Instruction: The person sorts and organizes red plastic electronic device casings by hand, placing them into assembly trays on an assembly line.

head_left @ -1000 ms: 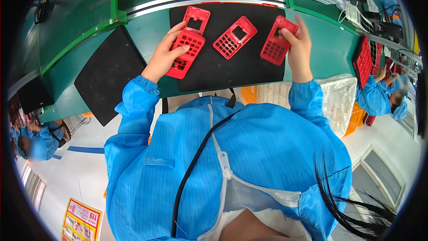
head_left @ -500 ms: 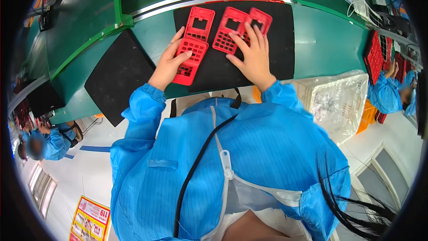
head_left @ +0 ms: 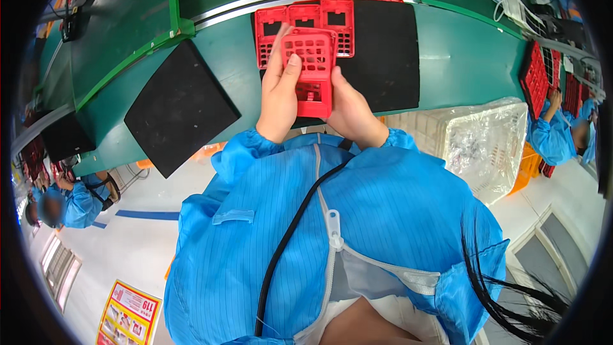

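Observation:
In front of me, above the near edge of a black mat [head_left: 386, 57], both hands hold a small stack of red plastic calculator casings [head_left: 315, 107]. The top one shows a grid of key holes and a larger window. My left hand [head_left: 280, 99] grips the stack's left side, thumb on its face. My right hand [head_left: 351, 112] closes on the right edge, with most of its fingers hidden behind. Just beyond, three more red casings, a left one [head_left: 262, 45], a middle one [head_left: 304, 13] and a right one [head_left: 337, 16], lie side by side on the mat.
Another black mat [head_left: 182, 108] lies askew on the green bench [head_left: 223, 51] to the left. A metal rail runs along the back. At right stand a plastic-lined white basket [head_left: 482, 147] and a red tray [head_left: 535, 80]. Co-workers in blue sit at both sides.
My left hand has moved right with its casings, and my right hand has come over to grip them too. The casings formerly at right now lie in a row at the mat's far left.

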`<action>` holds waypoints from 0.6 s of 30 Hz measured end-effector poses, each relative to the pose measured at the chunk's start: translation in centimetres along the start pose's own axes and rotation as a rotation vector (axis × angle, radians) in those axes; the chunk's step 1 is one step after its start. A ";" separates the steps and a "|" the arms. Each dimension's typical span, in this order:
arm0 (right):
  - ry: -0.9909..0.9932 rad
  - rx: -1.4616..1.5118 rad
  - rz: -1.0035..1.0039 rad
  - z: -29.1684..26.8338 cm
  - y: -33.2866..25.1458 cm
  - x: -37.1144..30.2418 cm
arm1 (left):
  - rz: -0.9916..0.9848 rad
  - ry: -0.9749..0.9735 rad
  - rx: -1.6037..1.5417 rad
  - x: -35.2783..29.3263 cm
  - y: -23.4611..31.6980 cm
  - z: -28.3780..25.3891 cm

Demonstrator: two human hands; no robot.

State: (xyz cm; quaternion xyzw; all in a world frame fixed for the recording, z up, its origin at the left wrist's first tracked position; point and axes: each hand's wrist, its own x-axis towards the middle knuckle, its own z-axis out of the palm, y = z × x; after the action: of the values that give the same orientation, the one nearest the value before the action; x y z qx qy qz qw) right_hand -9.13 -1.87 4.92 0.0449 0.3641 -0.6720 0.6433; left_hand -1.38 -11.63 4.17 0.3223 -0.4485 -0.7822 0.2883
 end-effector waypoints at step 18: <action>0.915 -1.101 -0.623 -17.3 -12.3 -0.2 | 0.645 -0.688 0.915 6.6 -3.7 8.3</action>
State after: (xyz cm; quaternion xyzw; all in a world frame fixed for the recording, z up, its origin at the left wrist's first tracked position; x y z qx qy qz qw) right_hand -27.14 6.65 -2.29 -0.1123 0.8701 -0.4590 0.1401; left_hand -12.37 -10.65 2.54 -0.0068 -0.8765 -0.4454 0.1825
